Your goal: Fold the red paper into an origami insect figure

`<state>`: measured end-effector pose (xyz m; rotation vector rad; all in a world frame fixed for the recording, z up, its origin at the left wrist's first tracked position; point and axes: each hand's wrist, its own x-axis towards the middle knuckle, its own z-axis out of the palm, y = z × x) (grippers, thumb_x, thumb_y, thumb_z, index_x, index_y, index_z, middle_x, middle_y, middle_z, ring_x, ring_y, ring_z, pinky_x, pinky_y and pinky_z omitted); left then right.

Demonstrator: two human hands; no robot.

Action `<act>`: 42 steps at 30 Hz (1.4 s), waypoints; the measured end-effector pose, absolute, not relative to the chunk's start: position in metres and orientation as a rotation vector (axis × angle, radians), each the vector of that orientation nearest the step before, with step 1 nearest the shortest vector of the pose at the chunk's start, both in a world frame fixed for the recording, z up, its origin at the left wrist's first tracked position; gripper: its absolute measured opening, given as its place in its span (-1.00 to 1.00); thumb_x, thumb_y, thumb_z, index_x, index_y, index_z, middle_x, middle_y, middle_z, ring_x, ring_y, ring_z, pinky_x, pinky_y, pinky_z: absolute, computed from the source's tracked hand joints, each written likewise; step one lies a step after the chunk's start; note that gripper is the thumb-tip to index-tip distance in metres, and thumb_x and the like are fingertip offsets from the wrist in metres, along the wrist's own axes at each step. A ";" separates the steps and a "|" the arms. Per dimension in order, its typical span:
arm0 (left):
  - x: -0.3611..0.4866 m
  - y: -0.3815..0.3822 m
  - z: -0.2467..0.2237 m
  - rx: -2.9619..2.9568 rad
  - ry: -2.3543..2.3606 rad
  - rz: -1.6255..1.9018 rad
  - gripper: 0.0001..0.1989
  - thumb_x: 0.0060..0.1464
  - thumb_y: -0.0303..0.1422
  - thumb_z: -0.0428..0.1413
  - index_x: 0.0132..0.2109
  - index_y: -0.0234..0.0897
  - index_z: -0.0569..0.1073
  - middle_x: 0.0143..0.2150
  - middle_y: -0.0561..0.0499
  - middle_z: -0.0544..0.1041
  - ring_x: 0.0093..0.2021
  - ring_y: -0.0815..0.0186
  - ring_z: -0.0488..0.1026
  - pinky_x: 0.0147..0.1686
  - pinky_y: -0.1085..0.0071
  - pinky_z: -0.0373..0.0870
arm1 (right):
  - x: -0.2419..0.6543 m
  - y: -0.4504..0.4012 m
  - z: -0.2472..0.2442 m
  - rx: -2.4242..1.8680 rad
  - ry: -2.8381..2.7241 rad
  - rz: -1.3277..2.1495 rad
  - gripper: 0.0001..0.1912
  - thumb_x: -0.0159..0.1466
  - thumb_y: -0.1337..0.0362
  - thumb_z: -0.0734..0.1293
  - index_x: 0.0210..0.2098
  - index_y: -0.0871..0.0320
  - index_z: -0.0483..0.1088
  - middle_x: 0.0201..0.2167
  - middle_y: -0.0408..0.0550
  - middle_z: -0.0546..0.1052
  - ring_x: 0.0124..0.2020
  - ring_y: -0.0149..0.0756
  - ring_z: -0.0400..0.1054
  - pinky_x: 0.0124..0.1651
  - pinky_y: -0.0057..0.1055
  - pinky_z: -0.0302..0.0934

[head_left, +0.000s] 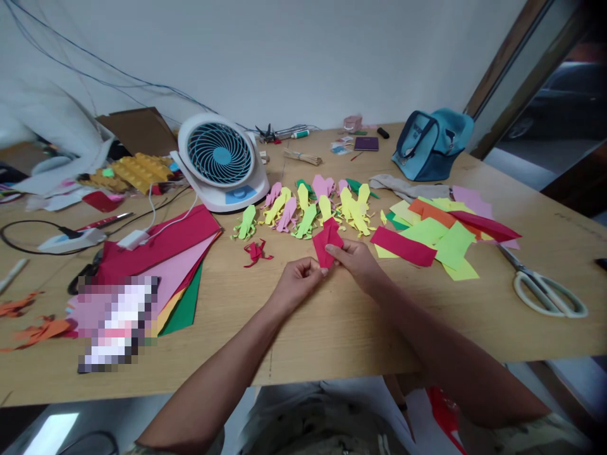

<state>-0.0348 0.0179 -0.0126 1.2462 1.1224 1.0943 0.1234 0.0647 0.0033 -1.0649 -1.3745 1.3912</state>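
A folded piece of red paper (327,240) is held between my two hands above the middle of the wooden table. My left hand (301,278) pinches its lower tip. On its right side, my right hand (355,259) grips it with the thumb on top. Just beyond lie several folded paper figures (306,218) in yellow, pink and green, with thin curled strips at their ends. A small red folded figure (257,253) sits to the left of my hands. To the right, a red paper strip (403,246) rests beside loose coloured paper pieces (431,234).
White-handled scissors (545,294) lie at the right. A white fan (222,158) stands at the back left, near stacked coloured sheets (183,309) and a charger (133,239) with cables. Orange folded figures (45,330) are at far left. A blue bag (431,145) stands back right.
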 end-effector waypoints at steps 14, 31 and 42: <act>-0.046 0.027 -0.003 0.954 1.022 1.344 -0.53 -0.21 -0.02 0.42 -0.38 -0.32 0.48 -0.47 0.09 0.46 -0.49 0.45 0.29 -0.47 0.52 0.21 | 0.120 0.057 -0.019 -0.931 -1.975 1.303 -0.61 0.17 -0.01 0.40 -0.58 0.15 0.34 -0.62 -0.23 0.34 -0.56 -0.47 0.11 -0.48 -0.47 -0.05; -0.046 0.031 -0.006 0.923 1.121 1.438 -0.50 -0.22 0.02 0.40 -0.46 -0.32 0.43 -0.56 0.12 0.43 -0.57 0.48 0.27 -0.52 0.53 0.19 | 0.114 0.047 -0.024 -0.985 -2.113 1.473 -0.64 0.23 -0.02 0.38 -0.37 0.16 0.64 -0.51 -0.09 0.59 -0.53 -0.39 0.34 -0.45 -0.48 0.11; -0.051 0.036 -0.011 1.092 1.293 1.410 -0.46 -0.06 0.05 0.29 -0.57 -0.28 0.28 -0.63 0.17 0.23 -0.60 0.50 0.08 -0.57 0.50 -0.03 | 0.117 0.043 -0.017 -1.004 -2.215 1.455 -0.57 0.26 -0.04 0.37 -0.50 0.17 0.60 -0.59 -0.10 0.56 -0.57 -0.43 0.33 -0.45 -0.48 0.12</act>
